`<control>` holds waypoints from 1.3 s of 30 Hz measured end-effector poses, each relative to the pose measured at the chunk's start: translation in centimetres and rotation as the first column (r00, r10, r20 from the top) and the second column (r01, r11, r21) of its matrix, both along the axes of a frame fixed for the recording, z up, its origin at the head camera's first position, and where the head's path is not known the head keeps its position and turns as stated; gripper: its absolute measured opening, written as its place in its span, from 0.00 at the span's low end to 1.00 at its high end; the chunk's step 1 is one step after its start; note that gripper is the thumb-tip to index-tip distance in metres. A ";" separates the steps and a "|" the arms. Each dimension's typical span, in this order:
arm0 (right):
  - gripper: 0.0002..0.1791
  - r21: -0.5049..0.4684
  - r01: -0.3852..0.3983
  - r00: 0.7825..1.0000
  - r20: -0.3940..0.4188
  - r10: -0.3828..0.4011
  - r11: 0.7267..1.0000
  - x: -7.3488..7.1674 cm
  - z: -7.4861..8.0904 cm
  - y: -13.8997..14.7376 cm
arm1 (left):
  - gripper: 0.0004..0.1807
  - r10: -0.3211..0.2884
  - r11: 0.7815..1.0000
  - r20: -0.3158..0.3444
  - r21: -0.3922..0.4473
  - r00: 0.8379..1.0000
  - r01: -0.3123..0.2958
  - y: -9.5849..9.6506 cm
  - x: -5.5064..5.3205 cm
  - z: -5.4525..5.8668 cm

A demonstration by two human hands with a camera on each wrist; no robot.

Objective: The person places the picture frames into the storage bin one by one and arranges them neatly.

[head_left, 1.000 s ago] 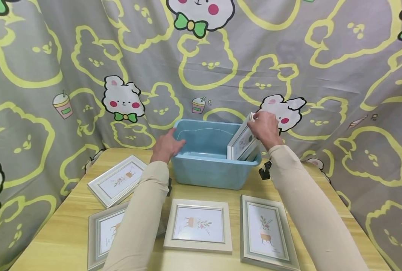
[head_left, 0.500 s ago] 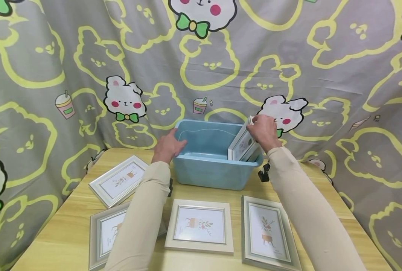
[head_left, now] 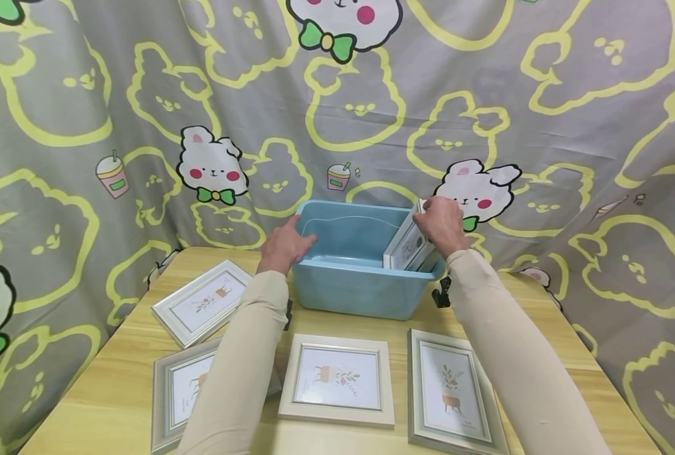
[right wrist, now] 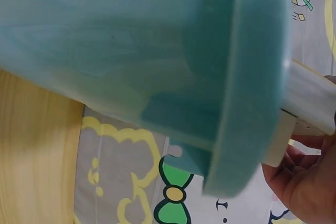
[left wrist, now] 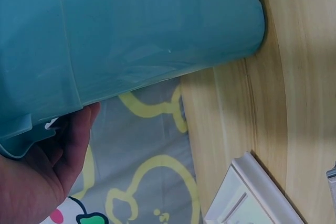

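A light blue plastic bin (head_left: 354,291) stands toward the back of the table. My left hand (head_left: 283,245) grips its left rim, and in the left wrist view the fingers (left wrist: 79,145) curl under that rim. At the bin's right end, my right hand (head_left: 444,224) holds the upper edge of a white picture frame (head_left: 402,246), which leans inside the bin. Another frame (head_left: 425,256) shows behind it, mostly hidden. In the right wrist view the frame's pale edge (right wrist: 312,95) sticks out above the bin's rim (right wrist: 252,87), pinched by the right hand (right wrist: 310,182).
On the wooden table (head_left: 98,385) lie a silver-white frame (head_left: 203,303) at left, a grey frame (head_left: 167,404) partly under my left sleeve, a cream frame (head_left: 337,382) in the middle and a grey-edged frame (head_left: 454,392) at right. A patterned curtain (head_left: 360,126) hangs close behind the bin.
The picture frame in my right hand has sunk lower into the bin, and the right hand has moved down with it. My left hand keeps its place on the rim.
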State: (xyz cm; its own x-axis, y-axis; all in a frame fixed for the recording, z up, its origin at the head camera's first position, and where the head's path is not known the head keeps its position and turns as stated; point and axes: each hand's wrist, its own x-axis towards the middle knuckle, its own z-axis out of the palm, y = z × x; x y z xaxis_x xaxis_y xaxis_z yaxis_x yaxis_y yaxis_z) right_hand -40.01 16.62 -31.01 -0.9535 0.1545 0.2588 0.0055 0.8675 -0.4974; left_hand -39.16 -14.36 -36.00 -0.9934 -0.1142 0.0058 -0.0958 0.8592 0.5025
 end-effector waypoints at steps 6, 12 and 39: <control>0.14 -0.006 0.014 1.000 0.016 -0.014 1.000 0.0 -0.4 -0.1 | 0.41 -0.004 1.000 -0.001 0.007 1.000 0.004 0.2 0.0 0.1; 0.18 -0.001 0.022 0.999 0.036 -0.022 1.000 0.1 -0.4 -0.2 | 0.41 -0.002 1.000 0.001 0.018 1.000 0.002 0.3 -0.1 0.1; 0.29 0.105 -0.037 0.995 0.092 0.028 0.994 -0.3 -2.0 -0.4 | 0.41 -0.001 1.000 0.017 0.013 1.000 0.001 -0.1 -0.1 0.0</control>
State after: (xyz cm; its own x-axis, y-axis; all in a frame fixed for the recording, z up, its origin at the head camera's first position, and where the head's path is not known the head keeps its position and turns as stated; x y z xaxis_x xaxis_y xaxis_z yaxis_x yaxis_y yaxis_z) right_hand -40.30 16.22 -33.05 -0.9778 0.0991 0.1847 0.0171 0.9159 -0.4010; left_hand -39.30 -14.43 -35.99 -0.9935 -0.1131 -0.0130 -0.1038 0.8528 0.5119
